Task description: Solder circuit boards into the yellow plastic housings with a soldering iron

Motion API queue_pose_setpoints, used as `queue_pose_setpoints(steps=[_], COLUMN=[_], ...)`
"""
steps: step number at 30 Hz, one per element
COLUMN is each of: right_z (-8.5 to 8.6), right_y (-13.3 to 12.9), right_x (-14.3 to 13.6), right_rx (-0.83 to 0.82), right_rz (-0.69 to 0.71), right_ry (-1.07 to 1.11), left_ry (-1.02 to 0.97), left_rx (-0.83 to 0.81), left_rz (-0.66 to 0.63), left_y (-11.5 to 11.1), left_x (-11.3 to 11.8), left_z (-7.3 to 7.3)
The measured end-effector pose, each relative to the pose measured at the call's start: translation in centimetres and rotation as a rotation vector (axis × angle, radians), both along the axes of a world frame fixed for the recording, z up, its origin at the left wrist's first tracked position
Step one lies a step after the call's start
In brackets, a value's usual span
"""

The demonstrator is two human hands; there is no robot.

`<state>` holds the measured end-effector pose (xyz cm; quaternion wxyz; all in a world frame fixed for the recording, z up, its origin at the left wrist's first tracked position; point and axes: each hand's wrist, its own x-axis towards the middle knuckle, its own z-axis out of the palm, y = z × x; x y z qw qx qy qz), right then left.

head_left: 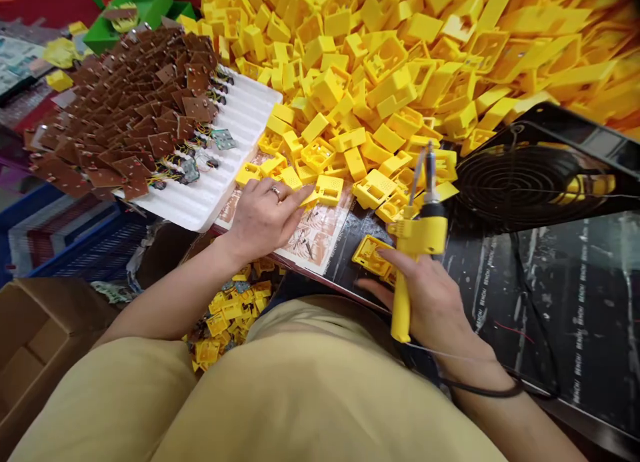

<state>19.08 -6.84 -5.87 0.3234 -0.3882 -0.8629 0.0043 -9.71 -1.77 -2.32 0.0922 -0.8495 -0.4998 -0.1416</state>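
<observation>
My left hand [267,215], with a ring on one finger, is closed at the near edge of the yellow pile. Its fingertips press on a small yellow plastic casing [327,190]. My right hand [433,299] grips a yellow-handled soldering iron [403,295], its metal tip pointing up and away from me. A thin wire trails from the handle's lower end. Beside the thumb and fingers of that hand, an open yellow casing [370,254] lies at the bench edge; whether they also grip it is unclear.
A heap of yellow casings [350,82] covers the back. On the left, a white corrugated tray [245,115] bears many brown circuit boards [155,109] with wires. A black fan [530,175] stands right. Below are a cardboard box [55,335] and more yellow parts [230,315].
</observation>
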Motion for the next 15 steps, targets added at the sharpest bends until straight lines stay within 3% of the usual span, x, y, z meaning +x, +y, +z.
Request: queue_pose_setpoints(steps=[3,5,7,11,15], right_z=[0.0,0.2,0.4,0.4,0.0], right_y=[0.3,0.2,0.1,0.2,0.4], right_x=[-0.3,0.2,0.8,1.7,2.3], right_rx=[-0.023,-0.033,-0.036,-0.037,-0.019], right_rz=[0.029,0.065,0.089,0.107,0.156], right_ry=[-0.029,-0.054,-0.077,-0.078,-0.072], left_ry=[-0.148,-0.155,-0.139,-0.214,-0.271], left_rx=[-0.314,-0.407,-0.33,-0.276,-0.272], left_rz=[-0.2,-0.257,-0.277,-0.457,-0.431], left_y=[0.1,0.0,-0.1,-0.9,-2.0], left_x=[1.8,2.7,3.0,3.4,4.4], left_z=[0.0,0.0,-0.2,-1.1,-1.7])
